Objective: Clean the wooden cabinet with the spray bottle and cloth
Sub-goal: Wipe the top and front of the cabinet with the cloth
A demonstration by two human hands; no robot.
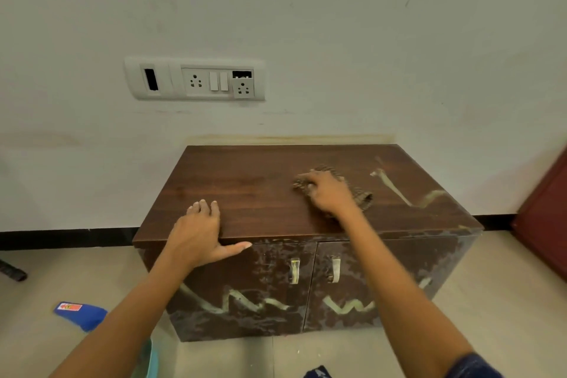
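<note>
A low dark wooden cabinet (245, 190) stands against the wall, with pale zigzag smears on its top right and on both doors. My right hand (329, 193) presses a brownish cloth (363, 198) flat on the cabinet top, right of centre. My left hand (199, 230) lies flat on the front left edge of the top, fingers spread, thumb over the front edge, holding nothing. A teal object (150, 359) at the bottom edge beneath my left arm may be the spray bottle; most of it is hidden.
A blue packet (81, 313) with a red label lies on the tiled floor to the left. A switch and socket panel (196, 80) is on the wall above. A dark red panel (546, 218) stands at the right. Two metal door handles (294, 270) face me.
</note>
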